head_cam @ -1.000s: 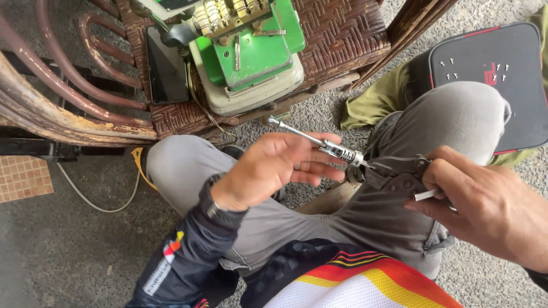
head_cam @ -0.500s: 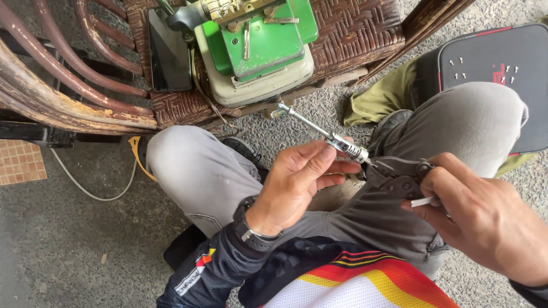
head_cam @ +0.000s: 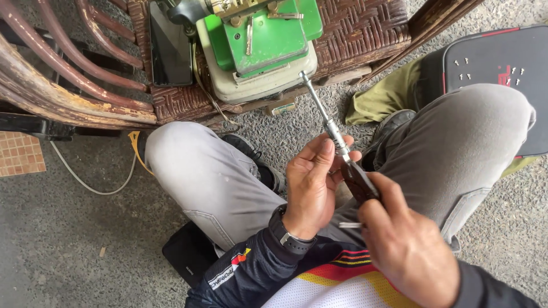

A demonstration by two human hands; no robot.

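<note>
In the upper middle of the frame a woven rattan chair seat (head_cam: 365,34) carries one green and cream machine (head_cam: 260,48) with metal parts on top. Just left of the machine, on the same seat, lies one dark phone (head_cam: 170,48) with its screen up. In the upper right of the frame there is one flat black case (head_cam: 491,74) with a red edge line; on its top surface lie small pale screws (head_cam: 516,71), about ten as far as I can count, in two loose groups. Under the case a piece of olive green cloth (head_cam: 379,100) shows on the gravel.

In the middle of the frame one long screwdriver (head_cam: 331,125) points up and to the left, its metal tip near the front edge of the machine, not touching it as far as I can see. The right hand (head_cam: 408,251), in the lower right, is clamped around the dark handle of the screwdriver. The left hand (head_cam: 314,182) is partly curled, and its thumb and fingertips touch the metal shaft just above the handle. A small pale stick (head_cam: 349,225) shows between the two hands; which hand holds it I cannot tell. One black watch (head_cam: 291,239) is on the left wrist. One white cable (head_cam: 85,177) lies on the ground in the left part.
</note>
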